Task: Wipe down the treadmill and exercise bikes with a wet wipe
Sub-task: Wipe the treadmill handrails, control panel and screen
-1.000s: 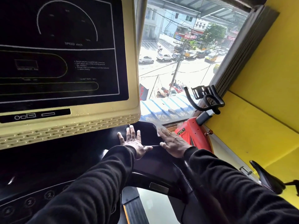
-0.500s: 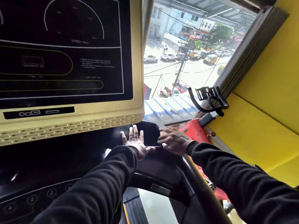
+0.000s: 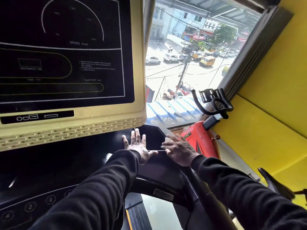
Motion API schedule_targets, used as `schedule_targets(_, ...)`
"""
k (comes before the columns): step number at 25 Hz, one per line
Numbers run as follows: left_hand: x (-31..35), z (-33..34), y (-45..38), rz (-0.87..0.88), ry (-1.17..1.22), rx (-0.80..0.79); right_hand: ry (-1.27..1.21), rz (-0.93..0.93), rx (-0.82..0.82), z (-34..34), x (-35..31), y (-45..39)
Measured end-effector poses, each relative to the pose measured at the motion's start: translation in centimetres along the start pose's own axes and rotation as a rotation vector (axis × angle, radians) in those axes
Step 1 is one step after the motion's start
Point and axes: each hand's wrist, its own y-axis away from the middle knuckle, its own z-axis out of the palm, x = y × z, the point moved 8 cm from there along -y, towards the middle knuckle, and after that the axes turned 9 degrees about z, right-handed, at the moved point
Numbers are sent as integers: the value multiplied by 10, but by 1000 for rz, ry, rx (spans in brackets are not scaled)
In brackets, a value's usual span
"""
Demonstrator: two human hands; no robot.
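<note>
Console: black treadmill console (image 3: 93,165) under a cream display housing (image 3: 139,103), screen dark.
Left hand: left hand (image 3: 137,146) lies flat on the console's right shoulder, fingers straight and spread, thumb out to the right; grip relaxed, holding nothing.
Right hand: right hand (image 3: 178,149) just beside it, fingers laid flat over the wet wipe (image 3: 166,139), pressing it to the console's right edge. Only a pale corner of the wipe peeks out past the fingertips (the rest is hidden under the hand).
Step in hand: wiping the right end of the treadmill console, by my reading.
Doing it well: keep the right palm flat so the whole wipe stays in contact; work in overlapping passes toward the edge; use the left hand only as a brace; follow the curve down onto the handrail (image 3: 166,183) rather than skipping it.
Watch for: wipe bunching under the fingers on the rounded lip.
Still to come: red exercise bike (image 3: 196,138) near the window, black handlebars (image 3: 214,103) above it, looks untouched.
</note>
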Motion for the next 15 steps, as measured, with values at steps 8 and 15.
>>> schedule_targets(8,0,0,2,9,3,-16,-292,679,-224,33,1,32)
schedule_targets(15,1,1,1,-5,-12,-6,-386,523,-285,32,12,-13)
